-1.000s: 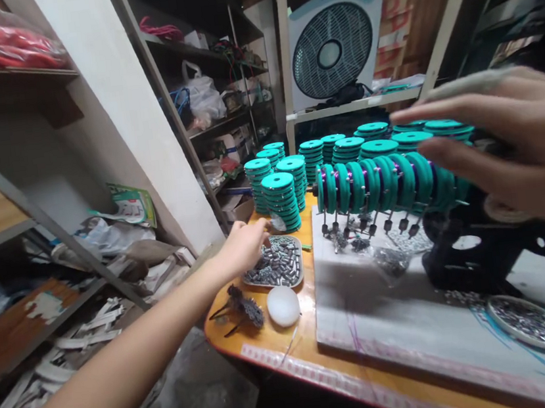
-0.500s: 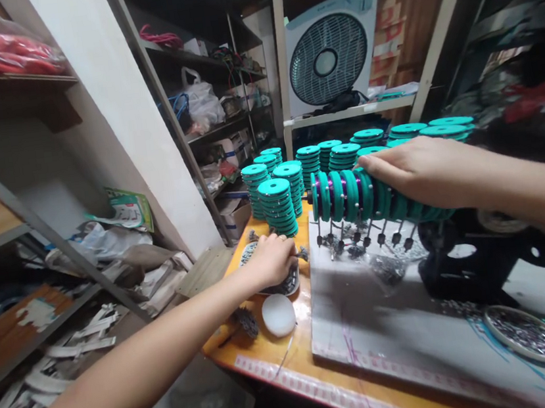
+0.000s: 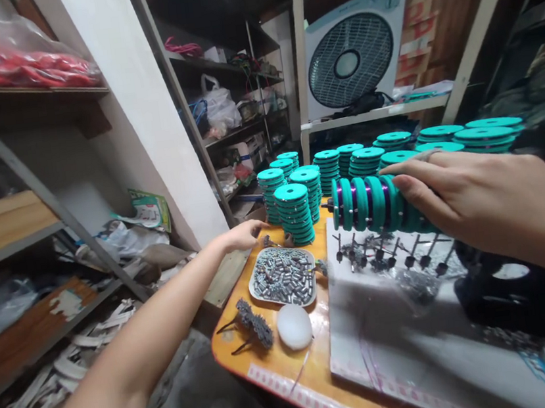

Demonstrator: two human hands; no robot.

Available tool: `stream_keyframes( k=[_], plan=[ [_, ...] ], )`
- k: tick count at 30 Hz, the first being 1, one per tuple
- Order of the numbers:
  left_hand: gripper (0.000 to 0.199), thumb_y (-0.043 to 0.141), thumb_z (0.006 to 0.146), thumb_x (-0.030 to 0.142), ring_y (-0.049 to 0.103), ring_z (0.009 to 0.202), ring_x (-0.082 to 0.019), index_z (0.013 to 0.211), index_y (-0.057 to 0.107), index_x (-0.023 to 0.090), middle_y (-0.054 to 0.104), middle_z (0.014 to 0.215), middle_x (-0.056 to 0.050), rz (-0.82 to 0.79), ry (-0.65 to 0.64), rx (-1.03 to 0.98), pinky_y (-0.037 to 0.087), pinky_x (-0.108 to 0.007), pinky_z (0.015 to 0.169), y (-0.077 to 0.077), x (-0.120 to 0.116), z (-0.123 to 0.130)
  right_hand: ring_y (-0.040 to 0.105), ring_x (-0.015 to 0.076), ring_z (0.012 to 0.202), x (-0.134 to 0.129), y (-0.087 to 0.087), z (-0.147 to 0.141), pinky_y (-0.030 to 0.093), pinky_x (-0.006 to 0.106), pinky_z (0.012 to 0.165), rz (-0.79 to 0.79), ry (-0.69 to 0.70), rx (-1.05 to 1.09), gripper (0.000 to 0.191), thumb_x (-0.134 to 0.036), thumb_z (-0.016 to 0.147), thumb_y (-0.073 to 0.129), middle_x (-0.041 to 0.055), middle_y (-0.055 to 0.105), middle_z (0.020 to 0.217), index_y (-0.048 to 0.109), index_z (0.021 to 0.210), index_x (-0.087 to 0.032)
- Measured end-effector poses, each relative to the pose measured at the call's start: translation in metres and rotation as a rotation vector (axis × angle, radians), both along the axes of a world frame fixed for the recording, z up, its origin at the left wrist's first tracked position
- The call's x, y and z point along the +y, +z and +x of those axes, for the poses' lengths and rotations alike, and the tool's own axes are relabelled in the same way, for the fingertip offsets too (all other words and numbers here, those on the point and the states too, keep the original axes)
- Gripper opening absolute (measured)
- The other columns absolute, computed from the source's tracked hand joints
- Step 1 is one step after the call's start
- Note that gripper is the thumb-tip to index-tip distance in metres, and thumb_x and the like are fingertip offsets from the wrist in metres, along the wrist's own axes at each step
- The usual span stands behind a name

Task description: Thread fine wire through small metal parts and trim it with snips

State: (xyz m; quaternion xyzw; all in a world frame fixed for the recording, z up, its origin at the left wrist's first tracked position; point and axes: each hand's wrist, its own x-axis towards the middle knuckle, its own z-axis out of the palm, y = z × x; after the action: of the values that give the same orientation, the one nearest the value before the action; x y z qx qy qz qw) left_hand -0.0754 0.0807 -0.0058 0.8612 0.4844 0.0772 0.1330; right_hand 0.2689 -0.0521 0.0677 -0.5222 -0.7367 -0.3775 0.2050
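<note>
"On the orange table (image 3: 320,324), what's largest?"
"Those teal spool stacks (image 3: 295,218), towards the back."
"Next?"
"The teal spool row (image 3: 364,202), just nearer — the right hand (image 3: 475,196) lies over it, half-curled; whether it grips, I can't tell."
"And the left hand (image 3: 246,235)?"
"Fingers bent at the table's left edge, beside the leftmost stacks — can't tell if they hold anything."
"Smaller still?"
"Metal pieces (image 3: 286,275), in a tray (image 3: 285,306) nearer than that hand."
</note>
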Motion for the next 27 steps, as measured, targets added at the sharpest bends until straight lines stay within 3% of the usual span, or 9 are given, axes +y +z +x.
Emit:
stream_keyframes(
  k=[5,14,17,22,24,27],
  plan=[
    [0.035,0.060,0.093,0.031,0.063,0.104,-0.024,0.124,0.056,0.017,0.060,0.125,-0.010,-0.042,-0.092,0.060,0.055,-0.045,0.086,-0.008,0.014,0.000,0.070,0.0243,0.077,-0.001,-0.002,0.001,0.037,0.029,0.047,0.007,0.008,0.004,0.051,-0.046,0.099,0.022,0.0062,0.072,0.108,0.066,0.110,-0.024],
    [0.031,0.059,0.093,0.032,0.062,0.107,-0.024,0.121,0.059,0.018,0.060,0.125,-0.010,0.121,-0.165,0.212,0.053,-0.046,0.089,-0.011,0.033,0.020,0.068,0.0239,0.079,-0.004,0.000,-0.002,0.034,0.029,0.050,-0.044,-0.002,0.056,0.046,-0.046,0.100,0.027,0.0061,0.072,0.104,0.066,0.112,-0.024],
    [0.031,0.059,0.093,0.032,0.062,0.105,-0.024,0.120,0.059,0.017,0.061,0.123,-0.010,0.180,-0.185,0.178,0.054,-0.045,0.088,-0.003,0.023,0.018,0.067,0.0236,0.082,-0.006,0.002,-0.004,0.034,0.029,0.054,-0.091,-0.011,0.075,0.044,-0.044,0.100,0.029,0.0065,0.071,0.106,0.065,0.114,-0.024],
    [0.028,0.059,0.093,0.032,0.064,0.100,-0.022,0.116,0.060,0.016,0.063,0.117,-0.009,0.292,-0.137,0.002,0.054,-0.044,0.085,0.023,-0.016,0.017,0.066,0.0240,0.085,-0.006,0.004,-0.005,0.032,0.030,0.055,-0.134,-0.023,0.094,0.047,-0.047,0.100,0.027,0.0066,0.071,0.104,0.065,0.116,-0.024],
    [0.027,0.058,0.093,0.032,0.064,0.096,-0.021,0.114,0.060,0.016,0.064,0.113,-0.008,0.311,-0.128,-0.086,0.055,-0.042,0.083,0.028,-0.029,0.032,0.066,0.0241,0.084,-0.007,0.005,-0.006,0.031,0.031,0.056,-0.141,-0.012,0.105,0.047,-0.046,0.100,0.028,0.0074,0.071,0.103,0.065,0.115,-0.023],
    [0.025,0.058,0.094,0.032,0.065,0.093,-0.020,0.113,0.061,0.015,0.065,0.110,-0.008,0.270,-0.170,-0.177,0.056,-0.040,0.080,0.021,-0.036,0.075,0.065,0.0237,0.082,-0.008,0.006,-0.006,0.031,0.031,0.058,-0.137,0.004,0.117,0.046,-0.045,0.101,0.029,0.0075,0.071,0.100,0.066,0.115,-0.022]
  ],
)
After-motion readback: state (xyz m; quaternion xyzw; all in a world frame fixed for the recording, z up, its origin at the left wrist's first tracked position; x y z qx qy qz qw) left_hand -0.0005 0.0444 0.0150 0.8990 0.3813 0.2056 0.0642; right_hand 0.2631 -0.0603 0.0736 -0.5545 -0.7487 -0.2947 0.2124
